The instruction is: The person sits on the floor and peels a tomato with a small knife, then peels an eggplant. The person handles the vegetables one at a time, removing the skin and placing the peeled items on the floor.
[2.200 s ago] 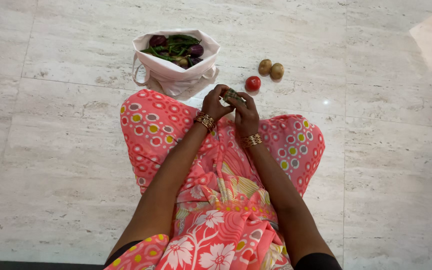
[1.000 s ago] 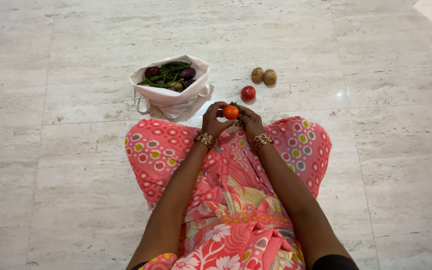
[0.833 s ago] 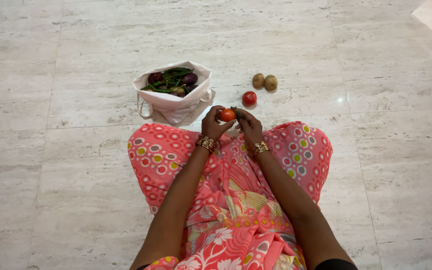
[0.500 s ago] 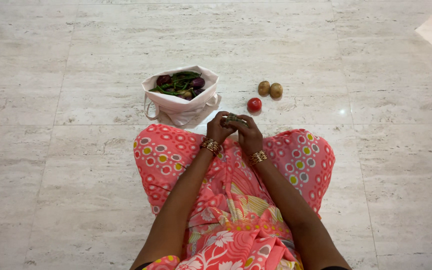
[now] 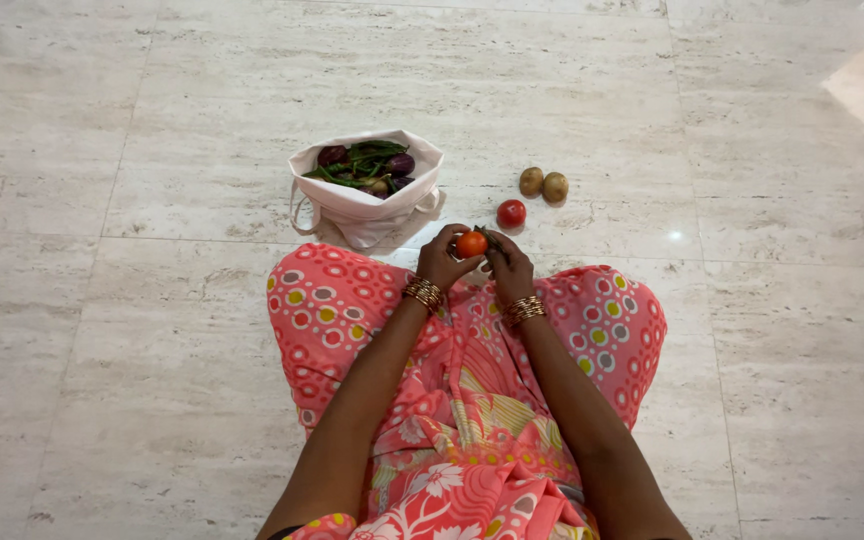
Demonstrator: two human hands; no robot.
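Hands: left hand (image 5: 444,260) and right hand (image 5: 508,265) together, clasping orange tomato (image 5: 471,244).
Bag: pale cloth bag (image 5: 365,203) of vegetables, floor ahead-left.
Nearby: red tomato (image 5: 511,213), two potatoes (image 5: 543,185).

A pale, veined marble tile floor (image 5: 152,330) carries a white cloth bag (image 5: 364,203) of green and purple vegetables. Well to its right lie a red round tomato (image 5: 511,213) and, just beyond it, two touching brown potatoes (image 5: 543,185).
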